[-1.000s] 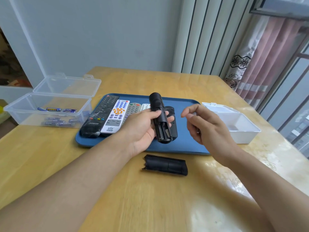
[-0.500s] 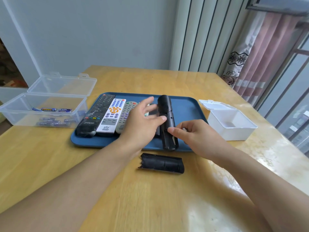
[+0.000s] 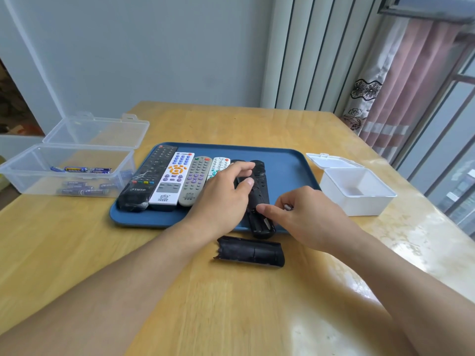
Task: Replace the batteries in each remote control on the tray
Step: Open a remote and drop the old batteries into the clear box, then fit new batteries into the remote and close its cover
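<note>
While left fingers [image 3: 241, 173] grip the black remote [image 3: 258, 201], right fingers [image 3: 264, 208] pinch something small — unidentifiable.

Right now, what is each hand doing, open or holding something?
Left hand: grips the black remote on the tray.
Right hand: pinches a small item, probably a battery.

Bare forearms, no sleeves, two hands

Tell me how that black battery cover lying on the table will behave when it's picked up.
The battery cover looks like a thin curved plastic shell, so probably light and stiff. Its arched shape may let it rock or slide on the glossy table. The jagged-looking left end suggests clips that could snap if squeezed.
</note>
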Available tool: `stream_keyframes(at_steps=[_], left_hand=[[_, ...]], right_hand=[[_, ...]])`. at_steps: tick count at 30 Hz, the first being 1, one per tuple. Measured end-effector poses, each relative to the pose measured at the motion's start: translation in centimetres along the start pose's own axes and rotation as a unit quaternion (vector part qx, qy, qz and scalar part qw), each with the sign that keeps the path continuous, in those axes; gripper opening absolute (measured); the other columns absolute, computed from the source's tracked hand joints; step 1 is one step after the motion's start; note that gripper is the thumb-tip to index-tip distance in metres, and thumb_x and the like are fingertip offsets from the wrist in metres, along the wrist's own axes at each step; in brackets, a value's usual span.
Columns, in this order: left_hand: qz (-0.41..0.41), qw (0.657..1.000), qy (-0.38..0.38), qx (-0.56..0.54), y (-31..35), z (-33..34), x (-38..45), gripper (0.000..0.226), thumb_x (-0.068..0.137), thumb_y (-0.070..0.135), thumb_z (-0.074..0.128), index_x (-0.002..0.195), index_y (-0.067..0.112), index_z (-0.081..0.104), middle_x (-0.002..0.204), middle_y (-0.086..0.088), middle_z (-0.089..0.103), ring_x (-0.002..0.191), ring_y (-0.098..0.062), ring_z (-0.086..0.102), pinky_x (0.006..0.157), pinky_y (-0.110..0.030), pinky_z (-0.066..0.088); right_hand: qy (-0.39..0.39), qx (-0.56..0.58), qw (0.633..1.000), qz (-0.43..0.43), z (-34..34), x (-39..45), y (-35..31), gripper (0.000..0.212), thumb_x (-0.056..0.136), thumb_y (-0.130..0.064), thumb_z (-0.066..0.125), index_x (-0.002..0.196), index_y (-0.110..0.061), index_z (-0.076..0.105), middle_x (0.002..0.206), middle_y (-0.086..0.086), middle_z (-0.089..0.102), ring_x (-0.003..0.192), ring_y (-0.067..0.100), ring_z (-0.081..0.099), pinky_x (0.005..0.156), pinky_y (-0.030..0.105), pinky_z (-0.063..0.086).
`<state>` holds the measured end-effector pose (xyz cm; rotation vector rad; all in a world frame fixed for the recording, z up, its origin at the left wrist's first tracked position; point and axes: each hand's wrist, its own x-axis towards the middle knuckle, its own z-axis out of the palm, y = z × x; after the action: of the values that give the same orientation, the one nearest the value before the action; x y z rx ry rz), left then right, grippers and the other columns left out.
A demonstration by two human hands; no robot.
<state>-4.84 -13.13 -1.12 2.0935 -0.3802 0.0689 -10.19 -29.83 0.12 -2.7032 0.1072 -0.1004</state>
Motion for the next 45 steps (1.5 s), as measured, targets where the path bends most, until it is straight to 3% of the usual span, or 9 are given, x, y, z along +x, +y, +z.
stream_keyframes(at_steps=[6,14,20,23,26,33,36,41,45], left_hand=[[0.014,0.995,0.069,-0.063,0.3,-0.5,0.2,0.032,0.102,0.017,0.053,0.13,0.03,0.06,0.127,0.016,0.064,0.12,-0.003,0.054,0.101,-0.021,0.037],[0.051,0.969,0.2,-0.139,0.2,-5.7,0.9,0.031,0.096,0.007,0.059,0.123,0.022,0.065,0.124,0.014,0.065,0.099,0.016,0.054,0.081,0.007,0.031],[0.059,0.948,0.309,-0.039,-6.8,-15.1,1.8,0.028,0.094,0.006,0.06,0.119,0.015,0.068,0.121,0.009,0.067,0.114,0.0,0.056,0.098,-0.007,0.036],[0.034,0.91,0.398,-0.108,-10.3,-19.8,2.3,0.017,0.097,0.013,0.057,0.11,0.019,0.068,0.113,0.004,0.071,0.112,-0.009,0.064,0.101,-0.021,0.045],[0.019,0.841,0.504,-0.195,-12.0,-22.6,2.5,0.014,0.097,0.019,0.051,0.099,0.02,0.065,0.108,-0.004,0.074,0.109,-0.013,0.067,0.093,-0.014,0.045],[-0.01,0.694,0.62,-0.367,-13.4,-25.4,2.6,0.028,0.103,0.01,0.036,0.092,0.006,0.062,0.086,-0.005,0.072,0.101,-0.023,0.072,0.096,-0.024,0.054],[-0.045,0.663,0.62,-0.417,-14.2,-25.9,2.6,0.036,0.108,0.017,0.033,0.096,0.002,0.063,0.093,-0.015,0.073,0.098,-0.021,0.074,0.095,-0.027,0.056],[-0.113,0.658,0.581,-0.464,-14.5,-25.6,2.4,0.046,0.109,0.031,0.028,0.103,0.004,0.064,0.098,-0.01,0.074,0.098,-0.019,0.074,0.086,-0.019,0.055],[-0.097,0.668,0.593,-0.439,-14.1,-25.6,2.5,0.045,0.11,0.03,0.027,0.097,0.005,0.063,0.091,-0.009,0.074,0.097,-0.02,0.075,0.091,-0.024,0.056]], right_hand=[[-0.005,0.089,0.996,-0.03,-0.8,0.5,0.9,0.039,0.087,-0.062,0.062,0.074,-0.025,0.064,0.045,-0.011,0.045,0.043,0.008,0.037,0.05,0.027,0.032],[-0.094,0.17,0.98,-0.033,-3.7,2.7,-1.3,0.026,0.081,-0.045,0.078,0.085,-0.023,0.065,0.055,-0.006,0.052,0.049,0.011,0.04,0.053,0.025,0.032],[-0.2,0.184,0.96,-0.062,-2.9,6.2,-9.6,0.006,0.089,-0.028,0.074,0.093,-0.024,0.072,0.066,0.001,0.058,0.048,0.011,0.039,0.048,0.025,0.027],[-0.237,0.155,0.951,-0.123,-1.5,8.3,-15.2,0.021,0.096,-0.013,0.065,0.109,-0.027,0.073,0.063,-0.006,0.06,0.051,0.012,0.04,0.049,0.023,0.033],[-0.218,0.061,0.958,-0.176,0.6,10.4,-21.0,0.031,0.097,-0.008,0.058,0.117,-0.03,0.066,0.064,-0.012,0.067,0.057,0.011,0.053,0.05,0.019,0.041],[-0.171,-0.091,0.939,-0.284,6.6,13.0,-30.9,0.021,0.092,-0.02,0.069,0.112,-0.014,0.072,0.102,0.005,0.075,0.095,0.023,0.07,0.078,0.027,0.054],[-0.175,-0.104,0.938,-0.282,9.4,14.0,-33.0,0.024,0.091,-0.024,0.07,0.113,-0.017,0.075,0.086,-0.003,0.068,0.083,0.016,0.063,0.06,0.014,0.046],[-0.189,-0.078,0.945,-0.254,12.4,15.4,-35.7,0.022,0.088,-0.016,0.062,0.105,-0.019,0.075,0.066,-0.005,0.066,0.058,0.013,0.065,0.058,0.018,0.052],[-0.216,-0.067,0.939,-0.26,13.3,15.9,-36.2,0.027,0.089,-0.01,0.064,0.113,-0.016,0.073,0.092,0.001,0.067,0.08,0.017,0.061,0.067,0.023,0.051]])
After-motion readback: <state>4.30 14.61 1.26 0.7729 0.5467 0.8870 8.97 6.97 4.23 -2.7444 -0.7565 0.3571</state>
